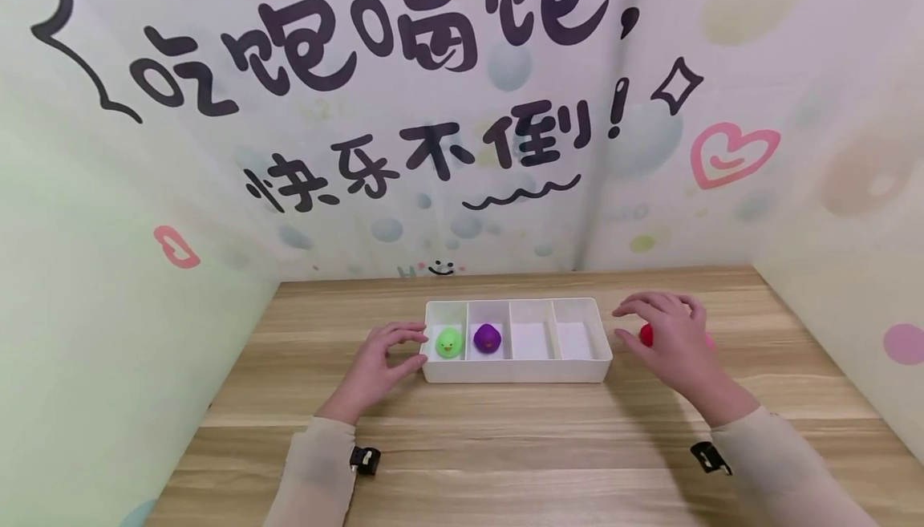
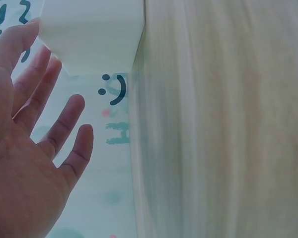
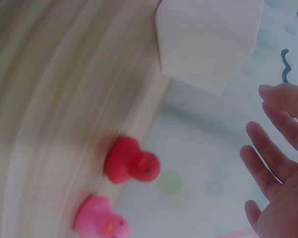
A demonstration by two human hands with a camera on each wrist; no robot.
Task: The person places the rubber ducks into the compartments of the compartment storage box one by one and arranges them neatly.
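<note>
A white tray [image 1: 516,371] with a row of compartments stands on the wooden table. In its leftmost compartment sits a green rubber duck [image 1: 448,343], and a purple rubber duck [image 1: 487,338] is in the one beside it. My left hand [image 1: 378,368] touches the tray's left end with fingers spread and loosely bent. Past the tray's right end my right hand [image 1: 678,344] hovers, fingers relaxed, nothing held. Under it a red rubber duck [image 3: 130,161] and a pink rubber duck [image 3: 100,218] stand on the table; in the head view the hand largely hides both.
The wooden table [image 1: 462,455] meets a white printed backdrop [image 1: 505,222] behind the tray, with pale side walls at left and right. Each wrist wears a small black strap [image 1: 365,460].
</note>
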